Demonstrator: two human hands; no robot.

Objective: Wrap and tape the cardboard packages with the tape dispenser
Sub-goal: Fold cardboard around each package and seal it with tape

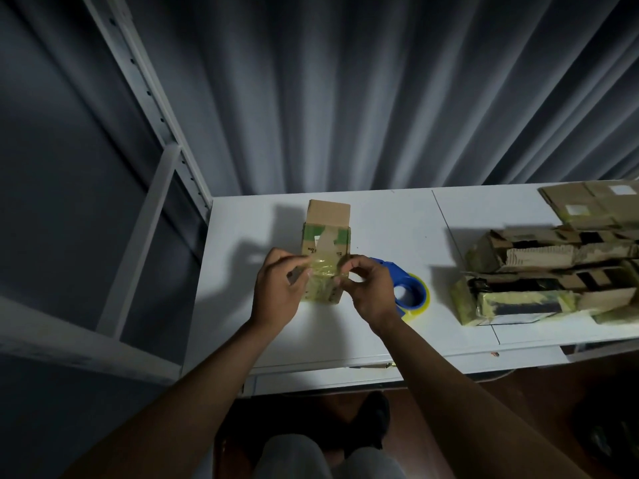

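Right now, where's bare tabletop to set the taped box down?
Free: the table between the cardboard box and the package pile; also left of the box, toward the shelf frame. Crowded: the right end, and beside the right hand, where the tape dispenser sits.

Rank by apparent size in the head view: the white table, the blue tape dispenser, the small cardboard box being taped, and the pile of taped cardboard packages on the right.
1. White table
2. Pile of taped cardboard packages, partly cut off by the frame edge
3. Small cardboard box, partly hidden by both hands
4. Blue tape dispenser, partly hidden by the right hand
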